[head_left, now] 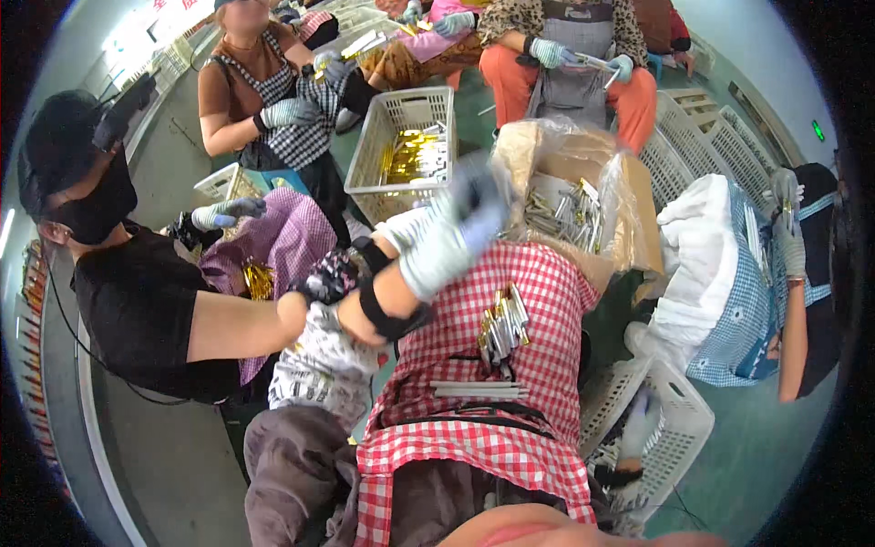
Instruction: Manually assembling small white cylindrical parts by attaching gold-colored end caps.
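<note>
My left hand (pixel 447 251), in a pale grey work glove with a black wrist band, is raised over the far left side of my lap. It is smeared by motion, and I cannot make out whether anything is in it. My right hand (pixel 642 419), also gloved, reaches down into a white plastic basket (pixel 685 424) beside my right thigh; its fingers are unclear. Across my red-and-white checked apron (pixel 437 351) lies a small pile of slim silver and gold sticks (pixel 504 330). Nearer to me, several white sticks (pixel 478 389) lie side by side.
Beyond my knees stands a plastic-lined cardboard box (pixel 638 214) of slim sticks. A white crate (pixel 357 173) holds gold pieces. A co-worker in black (pixel 137 310) sits close at my left, an arm near mine. Other gloved workers surround us; stacked crates (pixel 679 155) stand far right.
</note>
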Tool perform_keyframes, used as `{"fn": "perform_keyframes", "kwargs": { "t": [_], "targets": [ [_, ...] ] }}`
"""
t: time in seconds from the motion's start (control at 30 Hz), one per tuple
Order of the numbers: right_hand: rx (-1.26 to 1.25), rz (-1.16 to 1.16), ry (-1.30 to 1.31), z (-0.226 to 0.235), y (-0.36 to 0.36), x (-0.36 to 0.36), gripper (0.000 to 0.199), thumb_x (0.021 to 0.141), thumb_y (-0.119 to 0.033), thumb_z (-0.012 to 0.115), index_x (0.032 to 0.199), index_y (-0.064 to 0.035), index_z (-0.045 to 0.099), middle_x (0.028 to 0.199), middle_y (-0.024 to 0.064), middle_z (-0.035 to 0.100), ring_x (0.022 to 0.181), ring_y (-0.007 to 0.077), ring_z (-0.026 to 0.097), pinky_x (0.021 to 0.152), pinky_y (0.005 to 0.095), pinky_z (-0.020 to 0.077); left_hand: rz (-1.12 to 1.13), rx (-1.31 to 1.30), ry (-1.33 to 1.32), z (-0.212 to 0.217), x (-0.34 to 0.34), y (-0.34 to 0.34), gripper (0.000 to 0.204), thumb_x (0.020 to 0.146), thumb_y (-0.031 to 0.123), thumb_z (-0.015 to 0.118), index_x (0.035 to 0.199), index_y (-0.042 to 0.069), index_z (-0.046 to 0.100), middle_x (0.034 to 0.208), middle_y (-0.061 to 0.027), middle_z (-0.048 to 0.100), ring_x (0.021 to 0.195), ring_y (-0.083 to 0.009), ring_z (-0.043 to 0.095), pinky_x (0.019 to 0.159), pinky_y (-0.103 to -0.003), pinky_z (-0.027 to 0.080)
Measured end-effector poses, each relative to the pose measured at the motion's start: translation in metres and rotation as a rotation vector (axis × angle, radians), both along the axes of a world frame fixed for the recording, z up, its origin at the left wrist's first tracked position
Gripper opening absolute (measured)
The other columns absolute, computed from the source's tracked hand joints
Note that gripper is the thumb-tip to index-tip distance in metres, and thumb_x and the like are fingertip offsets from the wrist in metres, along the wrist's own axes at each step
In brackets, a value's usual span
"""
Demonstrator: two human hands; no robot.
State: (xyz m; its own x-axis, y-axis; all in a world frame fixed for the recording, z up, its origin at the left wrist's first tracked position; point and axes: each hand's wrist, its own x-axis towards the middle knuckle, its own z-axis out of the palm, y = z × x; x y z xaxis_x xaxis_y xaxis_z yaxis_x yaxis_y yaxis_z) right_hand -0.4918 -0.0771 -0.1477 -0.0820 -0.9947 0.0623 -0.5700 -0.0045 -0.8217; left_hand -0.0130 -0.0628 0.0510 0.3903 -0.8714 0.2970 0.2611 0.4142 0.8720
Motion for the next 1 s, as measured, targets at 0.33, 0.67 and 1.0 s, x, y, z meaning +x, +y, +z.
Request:
{"fn": "perform_keyframes", "kwargs": {
  "t": [0.33, 0.67, 1.0],
  "targets": [
    [-0.663, 1.256, 0.498, 0.118, -0.042, 0.281, 0.028, 0.081, -0.022, 0.066, 0.106, -0.0088, 0.062, 0.103, 0.0096, 0.060, 0.096, 0.0293, 0.057, 0.085, 0.0448, 0.0453, 0.271, -0.593, -0.030, 0.107, 0.085, -0.023, 0.063, 0.093, 0.016, 0.060, 0.148, 0.007, 0.031, 0.092, -0.0029, 0.063, 0.076, -0.0095, 0.059, 0.067, -0.022, 0.050],
    [-0.616, 1.261, 0.358, 0.102, -0.041, 0.284, 0.018, 0.080, -0.018, 0.066, 0.092, -0.0058, 0.063, 0.101, 0.0110, 0.060, 0.093, 0.0285, 0.058, 0.084, 0.0426, 0.0469, 0.444, 0.007, -0.291, 0.063, 0.120, -0.051, 0.027, 0.097, 0.036, 0.056, 0.092, 0.010, 0.057, 0.072, 0.0036, 0.049, 0.064, -0.0071, 0.047, 0.057, -0.025, 0.039],
    [-0.328, 1.541, 0.270, 0.097, -0.086, 0.334, 0.039, 0.085, -0.033, 0.067, 0.115, -0.0090, 0.065, 0.128, 0.0163, 0.054, 0.122, 0.0372, 0.049, 0.103, 0.0477, 0.0390, 0.398, 0.436, -0.558, -0.163, 0.049, 0.015, 0.026, 0.098, 0.021, 0.058, 0.114, 0.001, 0.059, 0.102, -0.0176, 0.067, 0.092, -0.0264, 0.064, 0.082, -0.036, 0.051]
  ]
}}
